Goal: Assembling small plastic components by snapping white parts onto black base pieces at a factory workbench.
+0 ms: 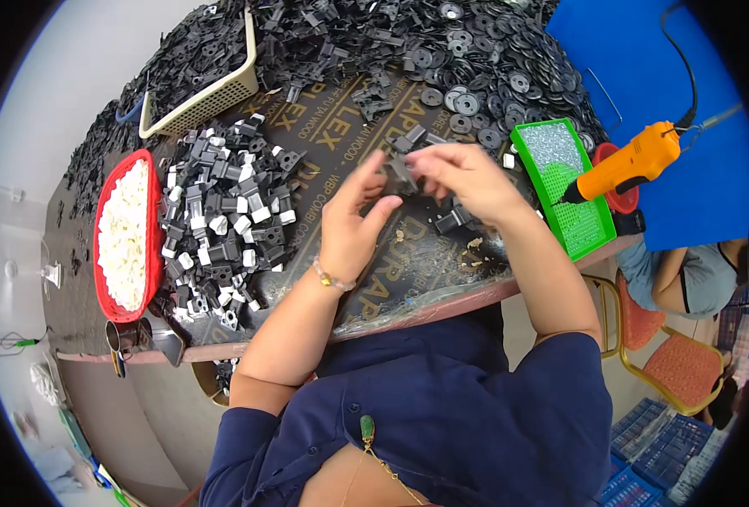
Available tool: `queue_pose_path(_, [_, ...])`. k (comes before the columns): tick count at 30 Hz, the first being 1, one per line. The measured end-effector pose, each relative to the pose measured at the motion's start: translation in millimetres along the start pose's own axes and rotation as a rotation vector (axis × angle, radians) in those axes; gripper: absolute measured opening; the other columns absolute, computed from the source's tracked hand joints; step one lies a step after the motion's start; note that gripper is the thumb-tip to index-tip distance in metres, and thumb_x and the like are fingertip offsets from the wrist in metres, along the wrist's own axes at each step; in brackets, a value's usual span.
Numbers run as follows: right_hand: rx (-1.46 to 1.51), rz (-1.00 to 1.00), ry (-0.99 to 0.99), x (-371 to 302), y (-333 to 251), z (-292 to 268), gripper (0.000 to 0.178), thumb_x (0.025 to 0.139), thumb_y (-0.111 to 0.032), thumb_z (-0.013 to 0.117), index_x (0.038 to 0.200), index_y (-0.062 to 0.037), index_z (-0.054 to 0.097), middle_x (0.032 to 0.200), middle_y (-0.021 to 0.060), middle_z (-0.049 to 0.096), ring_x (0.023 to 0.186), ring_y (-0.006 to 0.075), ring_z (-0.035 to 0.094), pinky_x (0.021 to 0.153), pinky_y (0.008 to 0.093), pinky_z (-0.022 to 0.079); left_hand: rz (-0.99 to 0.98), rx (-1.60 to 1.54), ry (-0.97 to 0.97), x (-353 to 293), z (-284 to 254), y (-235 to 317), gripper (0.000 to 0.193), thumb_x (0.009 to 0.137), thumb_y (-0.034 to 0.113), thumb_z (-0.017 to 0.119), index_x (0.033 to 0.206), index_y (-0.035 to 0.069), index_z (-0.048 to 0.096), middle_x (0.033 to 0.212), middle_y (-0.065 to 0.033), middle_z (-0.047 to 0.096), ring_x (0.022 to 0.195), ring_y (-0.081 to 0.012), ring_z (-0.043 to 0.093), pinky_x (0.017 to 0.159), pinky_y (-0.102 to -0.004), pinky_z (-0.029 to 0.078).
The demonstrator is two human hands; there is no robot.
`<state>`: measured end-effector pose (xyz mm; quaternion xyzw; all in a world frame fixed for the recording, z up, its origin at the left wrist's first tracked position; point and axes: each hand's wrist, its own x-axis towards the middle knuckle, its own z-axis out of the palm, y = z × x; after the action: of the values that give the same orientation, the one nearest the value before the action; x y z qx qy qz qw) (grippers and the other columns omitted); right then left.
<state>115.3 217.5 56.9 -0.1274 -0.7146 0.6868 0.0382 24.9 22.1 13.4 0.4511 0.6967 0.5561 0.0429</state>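
Left hand (346, 221): cupped beside black part (402, 175)
Right hand (469, 179): pinching black part
Driver (632, 165): hanging over green tray (594, 246)
Red basket (154, 245): full of white pieces (127, 237)

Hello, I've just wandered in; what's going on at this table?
Someone in a navy shirt is handling a small dark part between the left hand and right hand; blur hides the exact grip. To the left lie a pile of dark-and-white pieces and a red basket of white bits. To the right, an orange power tool hangs over a green tray.
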Motion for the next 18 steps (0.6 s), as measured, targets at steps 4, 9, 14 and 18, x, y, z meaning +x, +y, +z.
queue_pose_path(4, [-0.965,-0.261,0.415,-19,12,-43,0.017,0.087,-0.012,0.071,0.099,0.0002,0.068,0.087,0.0106,0.069,0.078,0.0282,0.067,0.074,0.0367,0.054,-0.375,-0.706,0.079,5,-1,5,0.074,0.092,-0.003,0.067,0.156,0.008,0.029,0.109,-0.013,0.065,0.099,-0.0214,0.068,0.09,-0.0336,0.055])
queue_pose_path(9, [-1.156,-0.064,0.231,-56,14,-49,0.021,0.076,-0.005,0.075,0.092,-0.0023,0.063,0.092,0.0128,0.063,0.091,0.0347,0.063,0.082,0.0415,0.052,-0.567,-1.015,0.082,8,-8,6,0.05,0.099,0.009,0.059,0.146,0.008,0.043,0.113,-0.0145,0.065,0.096,-0.023,0.068,0.087,-0.0349,0.055])
queue_pose_path(14, [-1.386,-0.135,0.289,-63,32,-49,0.026,0.072,-0.001,0.075,0.094,-0.0044,0.062,0.098,0.0128,0.06,0.1,0.0346,0.059,0.088,0.0432,0.05,-0.603,-1.175,0.04,6,-14,0,0.041,0.099,0.011,0.056,0.139,0.009,0.049,0.113,-0.0144,0.066,0.091,-0.0217,0.069,0.084,-0.0353,0.055])
queue_pose_path(18, [-1.358,-0.054,0.273,-59,25,-49,0.025,0.072,-0.002,0.076,0.093,-0.0046,0.063,0.099,0.0127,0.06,0.1,0.0342,0.059,0.089,0.043,0.049,-0.589,-1.177,0.017,6,-15,2,0.042,0.101,0.013,0.051,0.142,0.005,0.045,0.114,-0.016,0.064,0.089,-0.021,0.067,0.084,-0.0344,0.056])
